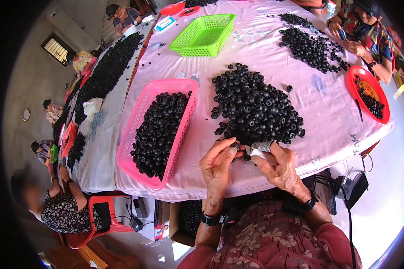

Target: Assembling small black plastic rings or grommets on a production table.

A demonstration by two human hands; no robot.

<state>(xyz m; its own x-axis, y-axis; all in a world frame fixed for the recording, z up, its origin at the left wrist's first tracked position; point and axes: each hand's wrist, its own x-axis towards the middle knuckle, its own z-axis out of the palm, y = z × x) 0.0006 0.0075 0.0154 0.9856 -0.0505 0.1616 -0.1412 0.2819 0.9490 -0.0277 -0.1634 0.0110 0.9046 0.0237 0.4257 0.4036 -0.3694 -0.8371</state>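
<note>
Between the thumb and fingers of my left hand [216,167] is a small black ring-shaped part [235,145]. My right hand [280,170] is closed on a small tool with a grey and white wrapping [261,147]; its tip cannot be made out. Both hands are close together at the table's near edge. Just beyond them lies a heap of black ring-shaped parts [260,105], round with holes through them. To the left of my hands, a pink basket [194,92] holds many more of the same parts.
Farther off stand a green basket [204,36] and, at right, a red tray [387,96] with black parts. Another heap [307,49] lies near a person [372,40] across the table. More people sit along the left table, by a red chair [94,219]. Cables [345,197] hang at right.
</note>
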